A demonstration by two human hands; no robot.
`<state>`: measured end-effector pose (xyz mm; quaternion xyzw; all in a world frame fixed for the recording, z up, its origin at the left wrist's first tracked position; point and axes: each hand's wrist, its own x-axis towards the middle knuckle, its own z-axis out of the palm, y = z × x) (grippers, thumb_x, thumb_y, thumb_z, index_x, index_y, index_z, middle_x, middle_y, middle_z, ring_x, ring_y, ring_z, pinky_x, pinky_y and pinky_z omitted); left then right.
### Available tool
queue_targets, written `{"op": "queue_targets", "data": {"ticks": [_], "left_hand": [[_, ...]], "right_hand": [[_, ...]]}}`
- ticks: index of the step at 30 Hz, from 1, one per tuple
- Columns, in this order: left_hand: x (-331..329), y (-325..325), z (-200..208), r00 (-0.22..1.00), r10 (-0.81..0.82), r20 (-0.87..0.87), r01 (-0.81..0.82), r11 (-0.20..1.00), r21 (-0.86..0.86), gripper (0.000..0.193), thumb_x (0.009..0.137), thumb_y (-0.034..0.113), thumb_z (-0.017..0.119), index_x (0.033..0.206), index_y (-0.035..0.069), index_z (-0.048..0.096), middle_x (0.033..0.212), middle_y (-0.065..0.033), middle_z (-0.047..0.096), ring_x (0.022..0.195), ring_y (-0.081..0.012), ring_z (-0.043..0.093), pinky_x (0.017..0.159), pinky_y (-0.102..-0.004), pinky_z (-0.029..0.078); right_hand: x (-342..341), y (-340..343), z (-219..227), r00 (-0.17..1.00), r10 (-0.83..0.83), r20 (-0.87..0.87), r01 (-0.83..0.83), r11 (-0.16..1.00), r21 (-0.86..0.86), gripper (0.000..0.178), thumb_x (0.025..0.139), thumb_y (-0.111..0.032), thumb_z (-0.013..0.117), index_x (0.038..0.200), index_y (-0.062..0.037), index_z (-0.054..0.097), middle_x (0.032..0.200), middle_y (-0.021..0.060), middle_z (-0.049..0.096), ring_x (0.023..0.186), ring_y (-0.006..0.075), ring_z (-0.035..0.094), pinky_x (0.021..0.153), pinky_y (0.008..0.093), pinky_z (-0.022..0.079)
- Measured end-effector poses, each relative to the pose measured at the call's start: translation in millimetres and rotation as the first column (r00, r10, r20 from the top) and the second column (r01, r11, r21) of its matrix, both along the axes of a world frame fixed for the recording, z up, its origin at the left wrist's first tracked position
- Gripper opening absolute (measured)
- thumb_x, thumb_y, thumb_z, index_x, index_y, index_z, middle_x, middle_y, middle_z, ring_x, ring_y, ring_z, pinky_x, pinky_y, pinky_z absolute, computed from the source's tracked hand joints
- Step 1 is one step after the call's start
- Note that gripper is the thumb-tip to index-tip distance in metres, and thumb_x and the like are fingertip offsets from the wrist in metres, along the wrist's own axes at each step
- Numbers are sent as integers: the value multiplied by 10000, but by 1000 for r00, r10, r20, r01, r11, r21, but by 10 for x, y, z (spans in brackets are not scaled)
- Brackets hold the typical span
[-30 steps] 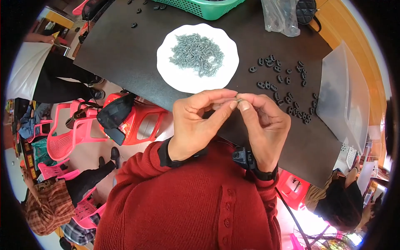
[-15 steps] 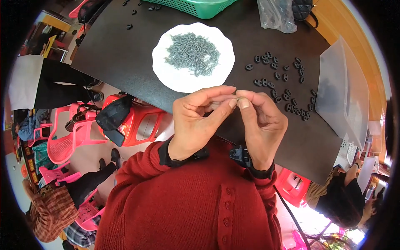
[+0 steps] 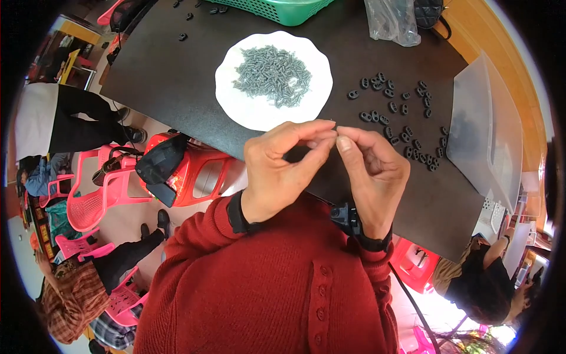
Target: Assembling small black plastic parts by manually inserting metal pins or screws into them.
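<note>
My left hand [image 3: 283,162] and my right hand [image 3: 374,168] meet at the fingertips over the table's near edge. Thumb and index finger of each are pinched together, and what lies in them is too small or hidden to make out. Just beyond is a white scallop-edged plate [image 3: 230,106] with a heap of small grey metal pieces [image 3: 274,74] that look like springs. To the right, many small black oval pieces with two holes [image 3: 392,107] lie scattered on the dark table [image 3: 171,76].
A green plastic basket [image 3: 289,15] stands at the far edge, with a clear plastic bag [image 3: 392,23] and a black quilted bag [image 3: 427,13] to its right. A translucent bin [image 3: 486,130] sits at the right. Red stool [image 3: 206,177] and pink chairs [image 3: 97,200] are at the left, with people nearby.
My thumbs have drawn slightly apart, and the gap inside my left hand's pinch has widened. The tiny thing glimpsed between the fingertips before no longer shows clearly. Plate and black pieces have stayed put.
</note>
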<state>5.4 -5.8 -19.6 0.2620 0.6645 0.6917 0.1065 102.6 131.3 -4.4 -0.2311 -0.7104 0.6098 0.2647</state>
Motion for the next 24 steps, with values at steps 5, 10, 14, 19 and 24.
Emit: {"op": "queue_targets", "data": {"ticks": [5, 10, 14, 19, 24], "left_hand": [[-566, -147, -97, 955, 82, -284, -151, 962, -230, 223, 961, 0, 756, 1152, 30, 867, 968, -146, 807, 829, -218, 769, 773, -338, 599], [-788, -322, -80, 923, 76, -376, -268, 830, -489, 201, 975, 58, 750, 1134, 35, 869, 961, -205, 786, 749, -281, 752, 745, -366, 589], [-440, -289, 80, 995, -96, 20, 97, 931, -353, 164, 1065, 69, 733, 1143, -22, 844, 924, -95, 798, 794, -129, 711, 745, -300, 573], [31, 1, 226, 760, -468, 452, 535, 845, -25, 226, 1153, 191, 705, 1118, -14, 794, 970, -16, 770, 854, -61, 648, 774, -230, 530], [159, 173, 229, 832, -439, 338, 519, 832, -197, 234, 1140, 200, 723, 1088, -16, 794, 964, -21, 776, 839, -62, 662, 753, -231, 538]], "right_hand": [[65, 141, 34, 993, -103, 50, 99, 992, 79, 170, 984, -63, 857, 1136, 9, 836, 978, 66, 810, 858, 107, 703, 814, 271, 562], [413, 301, 268, 951, -89, 296, -11, 947, 320, 177, 974, -61, 850, 1115, 40, 814, 976, 108, 800, 838, 161, 704, 779, 306, 558], [664, 268, 457, 939, -114, 325, -47, 892, 450, 177, 954, 4, 826, 1127, 38, 818, 977, 75, 781, 833, 125, 664, 798, 263, 518], [688, 178, 390, 997, 59, 50, -71, 959, 275, 250, 861, 44, 906, 1092, -7, 825, 986, 119, 803, 845, 228, 748, 727, 320, 586], [799, 586, 234, 958, -114, 262, -23, 884, 468, 174, 951, -64, 845, 1095, 30, 821, 910, 111, 780, 798, 159, 689, 758, 309, 543]]}}
